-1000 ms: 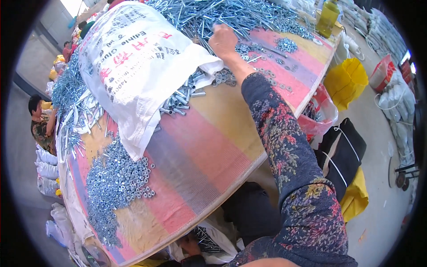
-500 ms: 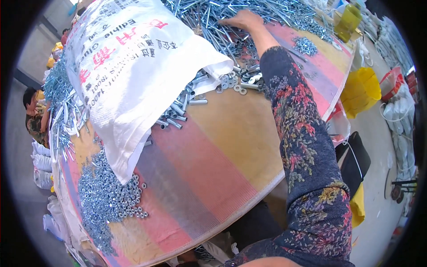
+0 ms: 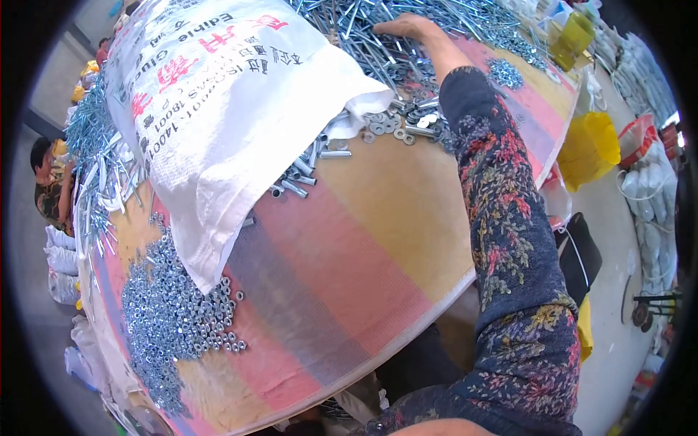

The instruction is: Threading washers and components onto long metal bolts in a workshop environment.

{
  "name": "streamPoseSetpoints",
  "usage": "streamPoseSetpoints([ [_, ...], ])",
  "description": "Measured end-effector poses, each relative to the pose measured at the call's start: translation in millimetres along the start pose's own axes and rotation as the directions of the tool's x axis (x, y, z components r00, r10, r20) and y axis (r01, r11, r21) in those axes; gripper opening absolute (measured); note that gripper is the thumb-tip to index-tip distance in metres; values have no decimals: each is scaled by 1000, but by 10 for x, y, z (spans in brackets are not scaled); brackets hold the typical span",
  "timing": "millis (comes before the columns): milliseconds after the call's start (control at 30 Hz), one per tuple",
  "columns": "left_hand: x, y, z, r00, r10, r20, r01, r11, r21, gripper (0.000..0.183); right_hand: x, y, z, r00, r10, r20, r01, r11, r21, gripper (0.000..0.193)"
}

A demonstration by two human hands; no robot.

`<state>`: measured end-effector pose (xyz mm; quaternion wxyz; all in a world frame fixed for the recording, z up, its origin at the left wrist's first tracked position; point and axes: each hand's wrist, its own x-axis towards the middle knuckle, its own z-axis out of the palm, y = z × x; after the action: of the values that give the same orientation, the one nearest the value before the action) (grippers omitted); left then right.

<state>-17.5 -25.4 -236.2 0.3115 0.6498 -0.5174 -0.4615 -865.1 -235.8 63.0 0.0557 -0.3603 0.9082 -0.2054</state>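
Note:
At the far side of the table, my right hand reaches over a heap of long metal bolts. Its fingers stretch to the left and touch the heap, with nothing visibly held. My left hand is out of view. Left of the heap lies a large white woven sack, covering part of the tabletop. Short metal tubes stick out from under its right edge. Flat washers lie between the sack and my right forearm. A broad pile of nuts spreads by the sack's lower corner.
The table has a striped cover and a curved near edge. More long bolts pile up at the left, where another person works. A small nut pile lies right of my wrist. Yellow bag and filled sacks stand beyond.
My right hand has shifted slightly right over the bolts, still stretched out. The whole view has turned a little; the sack and piles otherwise look the same.

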Motion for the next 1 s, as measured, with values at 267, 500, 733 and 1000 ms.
streamPoseSetpoints([
  [267,10,5,-20,999,28,38,-27,999,-25,33,-268,-145,285,984,-82,-161,93,994,63,97],
  [500,-5,11,77,998,39,45,-37,998,-43,33,-78,-341,159,990,-135,48,139,985,-103,85],
  [733,31,113,51,998,61,15,-61,998,-30,34,-625,-1124,20,981,19,191,0,995,-95,50],
  [1000,95,261,270,994,108,9,-107,991,-77,34,-165,-410,223,992,18,-126,-29,996,-84,59],
])
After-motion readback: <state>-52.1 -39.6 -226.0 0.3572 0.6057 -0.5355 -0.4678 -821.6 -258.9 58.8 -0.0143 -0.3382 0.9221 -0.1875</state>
